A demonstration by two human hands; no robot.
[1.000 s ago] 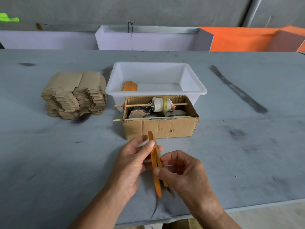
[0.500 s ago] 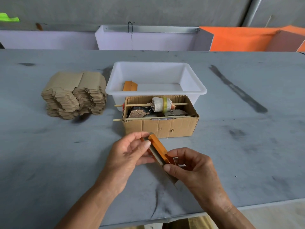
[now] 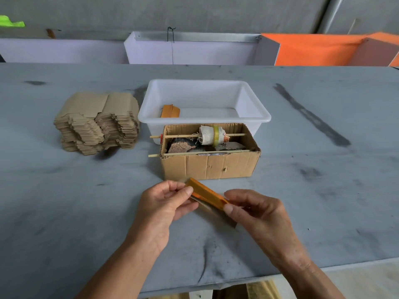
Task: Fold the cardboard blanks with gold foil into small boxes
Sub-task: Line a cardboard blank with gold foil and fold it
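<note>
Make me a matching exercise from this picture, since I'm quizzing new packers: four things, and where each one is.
Things:
1. stack of blanks
2. white tub
3. cardboard box
4. gold blank

Places:
A. directly behind the cardboard box
B. held between left hand and right hand
C. left of the tub
D. between the tub and the hands

Pairs: 1-C, 2-A, 3-D, 4-B

A grey bench [image 3: 302, 190] is seen carrying an open cardboard carton [image 3: 209, 167], crossed by two wooden sticks [image 3: 235, 134], one threaded through a cloth-wrapped roll [image 3: 210, 135].
</note>
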